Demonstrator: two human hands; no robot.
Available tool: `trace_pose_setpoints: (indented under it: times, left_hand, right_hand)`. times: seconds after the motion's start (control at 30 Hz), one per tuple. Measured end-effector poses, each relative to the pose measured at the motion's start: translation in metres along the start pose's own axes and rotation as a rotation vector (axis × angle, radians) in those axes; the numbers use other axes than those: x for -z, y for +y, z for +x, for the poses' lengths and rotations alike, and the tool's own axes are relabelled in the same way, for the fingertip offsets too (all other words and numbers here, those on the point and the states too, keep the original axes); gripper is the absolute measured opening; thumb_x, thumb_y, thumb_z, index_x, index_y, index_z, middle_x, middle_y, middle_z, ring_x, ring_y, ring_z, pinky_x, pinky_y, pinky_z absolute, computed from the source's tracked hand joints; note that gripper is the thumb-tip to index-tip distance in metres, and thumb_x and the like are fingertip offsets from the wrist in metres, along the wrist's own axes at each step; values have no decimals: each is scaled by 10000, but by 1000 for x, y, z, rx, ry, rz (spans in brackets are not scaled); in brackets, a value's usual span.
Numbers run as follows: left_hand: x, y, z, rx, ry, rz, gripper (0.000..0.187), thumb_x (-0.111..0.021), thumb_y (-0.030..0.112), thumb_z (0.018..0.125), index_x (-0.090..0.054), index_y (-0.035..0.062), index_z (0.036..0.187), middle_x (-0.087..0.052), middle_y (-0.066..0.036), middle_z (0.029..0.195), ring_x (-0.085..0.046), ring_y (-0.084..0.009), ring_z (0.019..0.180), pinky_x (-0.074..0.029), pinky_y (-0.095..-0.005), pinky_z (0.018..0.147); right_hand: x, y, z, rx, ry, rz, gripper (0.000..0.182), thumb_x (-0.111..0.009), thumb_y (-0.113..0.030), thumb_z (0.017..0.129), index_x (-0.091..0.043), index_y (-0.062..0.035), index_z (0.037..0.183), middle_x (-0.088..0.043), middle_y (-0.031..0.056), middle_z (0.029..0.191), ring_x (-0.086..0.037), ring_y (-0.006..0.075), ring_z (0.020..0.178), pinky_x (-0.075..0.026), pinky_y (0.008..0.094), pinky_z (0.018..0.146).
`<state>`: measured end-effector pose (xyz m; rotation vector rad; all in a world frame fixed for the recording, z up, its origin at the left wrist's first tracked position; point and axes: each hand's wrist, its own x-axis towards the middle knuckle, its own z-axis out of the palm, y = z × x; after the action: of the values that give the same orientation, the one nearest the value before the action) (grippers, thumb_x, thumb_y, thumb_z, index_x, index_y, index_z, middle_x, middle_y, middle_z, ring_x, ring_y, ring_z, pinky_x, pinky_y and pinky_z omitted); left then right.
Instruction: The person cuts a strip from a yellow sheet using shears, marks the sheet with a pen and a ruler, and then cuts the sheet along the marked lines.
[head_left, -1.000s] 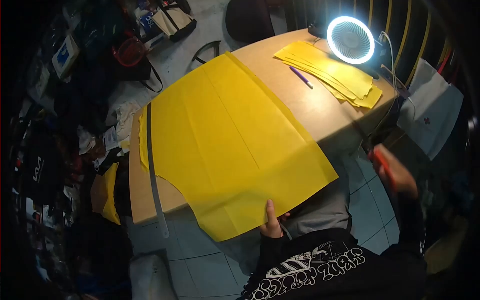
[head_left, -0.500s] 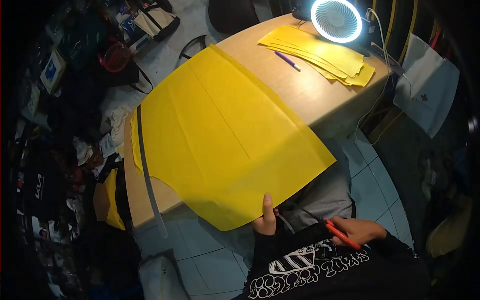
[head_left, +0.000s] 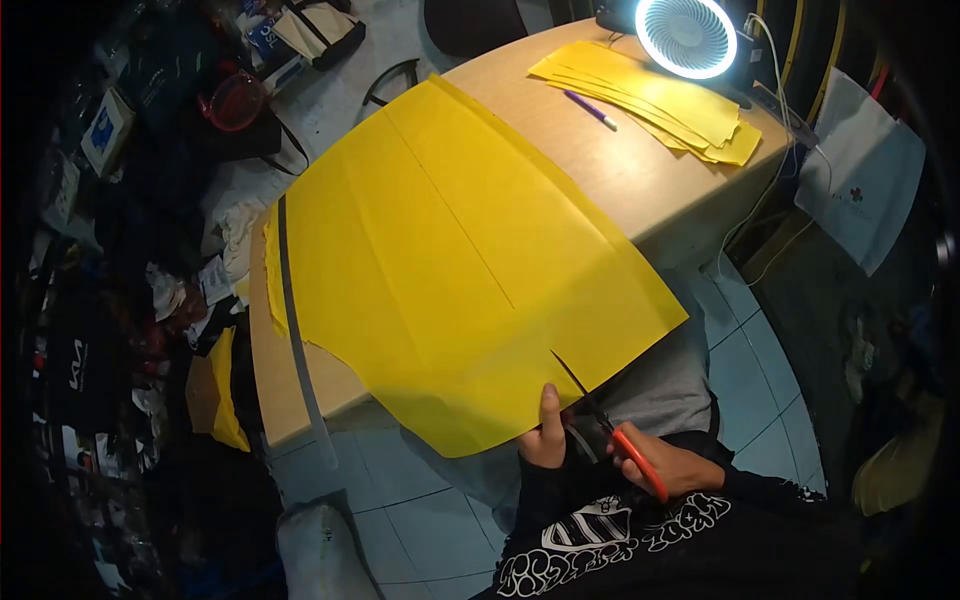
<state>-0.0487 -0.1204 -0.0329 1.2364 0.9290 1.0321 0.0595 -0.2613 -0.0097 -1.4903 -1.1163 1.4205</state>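
Left hand: the left hand (head_left: 546, 440) pinches the near edge of the large yellow sheet (head_left: 450, 260); the thumb lies flat on top of the paper, pointing away from the person; the other fingers are tucked beneath the sheet and hidden.
Right hand: the right hand (head_left: 675, 468) is wrapped around the red handles of the scissors (head_left: 605, 430); fingers curled tight on the handles; individual fingers hard to separate.
Scissors: dark blades point away from the person and cross the near edge of the sheet just beside the left thumb; a short dark slit shows in the paper at the blade tips; whether the blades are apart or together cannot be told.
Large yellow sheet: spread over the wooden table (head_left: 640, 200); its near portion overhangs the table edge above the person's lap; faint fold lines run lengthwise; the left margin is cut in a curve.
Ruler: a long grey ruler (head_left: 295, 330) lies along the left margin of the sheet, partly on the table, its near end past the table edge.
Stack: further yellow sheets (head_left: 660, 105) are piled at the far corner of the table; a purple pen (head_left: 590, 110) lies just beside them.
Lamp: a lit ring lamp (head_left: 687, 37) stands at the far corner, touching the stack.
Writing: white graffiti-style lettering on the black sweatshirt (head_left: 620, 535); not legible.
Surroundings: a white bag (head_left: 860, 170) hangs to the right of the table; cluttered floor to the left, its labels unreadable.
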Motion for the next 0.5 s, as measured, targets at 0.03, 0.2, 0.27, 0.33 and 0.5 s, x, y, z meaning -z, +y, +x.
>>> trace_pose_setpoints:
  times: [0.03, 0.2, 0.27, 0.33, 0.5]
  left_hand:
    - [1, -3, 0, 17, -8, -15, 186, -580, 190, 916, -577, 4, 910, -583, -36, 756, -523, -105, 559, -408, -237, 500]
    - [2, -9, 0, -47, -7, 4, 193, -577, 182, 920, -587, -10, 913, -600, -40, 778, -550, -125, 626, -432, -254, 568]
    - [0, -14, 2, -235, 42, 118, 197, -573, 176, 923, -598, -19, 933, -618, -48, 809, -575, -144, 684, -451, -267, 617]
    - [5, -20, 0, -50, 13, 62, 206, -570, 170, 925, -605, -28, 968, -634, -60, 855, -591, -162, 752, -461, -281, 677]
    - [7, -17, -2, 21, -8, 26, 224, -571, 166, 926, -608, -37, 1012, -646, -82, 918, -602, -177, 817, -466, -297, 738]
  right_hand:
    - [-1, 1, 1, 4, 7, 14, 740, -385, -703, 869, -404, 10, 1066, -524, 194, 916, -562, 285, 836, -443, 376, 755]
    - [-1, 4, 1, 9, 4, 8, 738, -387, -708, 865, -404, 3, 1064, -522, 185, 909, -566, 281, 838, -445, 372, 750]
    - [0, 3, 1, -3, -14, 14, 739, -385, -710, 864, -404, 0, 1067, -522, 183, 902, -567, 275, 834, -445, 368, 744]
    - [1, 1, 0, -32, -47, 26, 743, -383, -714, 862, -403, -1, 1072, -520, 180, 895, -566, 269, 825, -445, 364, 735]
    - [-3, 7, 4, 22, -20, 7, 746, -384, -713, 863, -405, -1, 1084, -518, 176, 887, -563, 262, 787, -443, 368, 707]
